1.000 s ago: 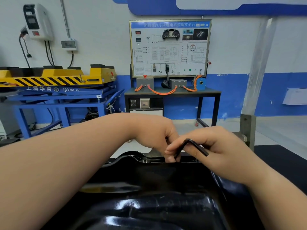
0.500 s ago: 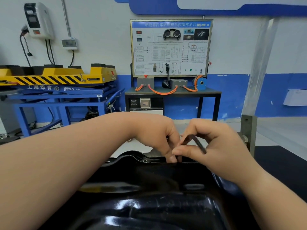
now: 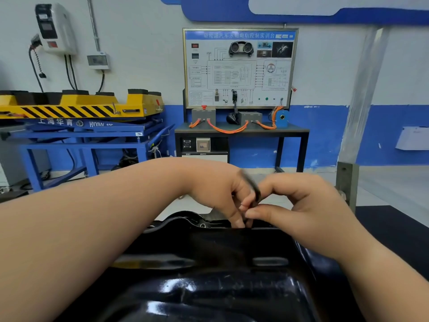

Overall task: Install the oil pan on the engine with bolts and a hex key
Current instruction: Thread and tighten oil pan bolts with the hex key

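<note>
Hex key (image 3: 252,187) blurred, pinched in right grip (image 3: 306,205) at oil pan (image 3: 209,293) far rim. Left grip (image 3: 213,189) curled alongside, fingertips down at rim, hold unclear. Bare floor (image 3: 394,182) beyond rim.

free room above the left rim of the oil pan (image 3: 209,293); grey post (image 3: 347,182) close on the right

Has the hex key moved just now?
Yes. The hex key swung left against the oil pan, its free arm tipping from over the right hand toward the left hand.
</note>
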Demonstrator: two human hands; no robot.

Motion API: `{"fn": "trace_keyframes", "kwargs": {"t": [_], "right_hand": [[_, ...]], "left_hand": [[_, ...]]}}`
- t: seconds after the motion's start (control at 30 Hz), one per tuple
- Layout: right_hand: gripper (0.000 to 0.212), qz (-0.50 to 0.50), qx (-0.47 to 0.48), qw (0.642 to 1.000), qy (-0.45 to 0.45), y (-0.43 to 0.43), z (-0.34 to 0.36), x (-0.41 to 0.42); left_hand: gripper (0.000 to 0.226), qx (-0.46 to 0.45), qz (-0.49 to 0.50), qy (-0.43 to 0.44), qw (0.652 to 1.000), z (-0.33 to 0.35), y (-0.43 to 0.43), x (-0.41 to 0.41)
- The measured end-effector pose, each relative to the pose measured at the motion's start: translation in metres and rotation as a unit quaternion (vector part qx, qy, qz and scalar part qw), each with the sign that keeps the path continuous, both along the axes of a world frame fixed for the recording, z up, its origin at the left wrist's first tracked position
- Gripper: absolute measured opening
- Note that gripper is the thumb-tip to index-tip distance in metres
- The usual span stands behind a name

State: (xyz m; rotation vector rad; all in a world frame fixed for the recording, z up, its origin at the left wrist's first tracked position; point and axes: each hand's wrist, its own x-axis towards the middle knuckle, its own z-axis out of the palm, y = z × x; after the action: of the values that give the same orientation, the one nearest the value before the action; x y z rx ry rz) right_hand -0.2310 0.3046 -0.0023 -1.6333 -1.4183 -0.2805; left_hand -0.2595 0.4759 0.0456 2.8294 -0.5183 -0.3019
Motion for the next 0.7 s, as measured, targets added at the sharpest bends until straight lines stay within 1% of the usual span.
{"fn": "trace_keyframes", "kwargs": {"t": [0.07, 0.13, 0.23, 0.3, 0.33, 0.37, 0.43, 0.53, 0.57, 0.63, 0.7], "right_hand": [[0.013, -0.026, 0.008, 0.999, -0.016, 0.003, 0.0, 0.0], [0.018, -0.035, 0.003, 0.999, -0.003, 0.004, -0.001, 0.0], [0.011, 0.015, -0.016, 0.999, 0.023, 0.002, 0.0, 0.001], [0.025, 0.054, -0.03, 0.997, 0.055, -0.003, 0.001, 0.001], [0.028, 0.064, -0.037, 0.996, 0.056, -0.005, 0.001, 0.001], [0.028, 0.066, -0.04, 0.996, 0.046, -0.005, 0.002, 0.001], [0.024, 0.04, -0.033, 0.999, 0.016, -0.005, 0.002, 0.0], [0.011, 0.003, 0.0, 1.0, 0.002, 0.0, -0.001, 0.001], [0.006, -0.013, 0.012, 1.0, -0.002, 0.002, -0.001, 0.001], [0.012, -0.043, 0.024, 0.999, -0.001, 0.005, -0.002, 0.002], [0.011, -0.025, 0.013, 0.999, 0.024, 0.005, -0.002, 0.003]], "left_hand": [[0.033, 0.007, 0.013, -0.002, 1.0, -0.001, 0.0, 0.0], [0.031, 0.01, 0.019, -0.002, 1.0, -0.001, -0.002, 0.0], [0.025, 0.033, 0.01, -0.015, 0.999, -0.001, -0.002, 0.002], [0.009, 0.049, 0.006, -0.018, 0.999, -0.002, -0.002, 0.002], [0.003, 0.049, 0.005, -0.016, 0.999, -0.002, -0.001, 0.003], [0.007, 0.04, 0.005, -0.013, 0.999, -0.002, -0.001, 0.002], [0.004, 0.019, 0.008, -0.004, 1.0, -0.002, -0.001, 0.001], [0.029, 0.02, 0.009, -0.011, 1.0, -0.002, 0.0, 0.002], [0.031, 0.019, 0.01, -0.011, 1.0, -0.002, 0.0, 0.002], [0.024, 0.016, 0.013, -0.008, 1.0, -0.002, 0.0, 0.002], [0.023, 0.014, 0.014, -0.007, 1.0, -0.002, -0.001, 0.002]]}}
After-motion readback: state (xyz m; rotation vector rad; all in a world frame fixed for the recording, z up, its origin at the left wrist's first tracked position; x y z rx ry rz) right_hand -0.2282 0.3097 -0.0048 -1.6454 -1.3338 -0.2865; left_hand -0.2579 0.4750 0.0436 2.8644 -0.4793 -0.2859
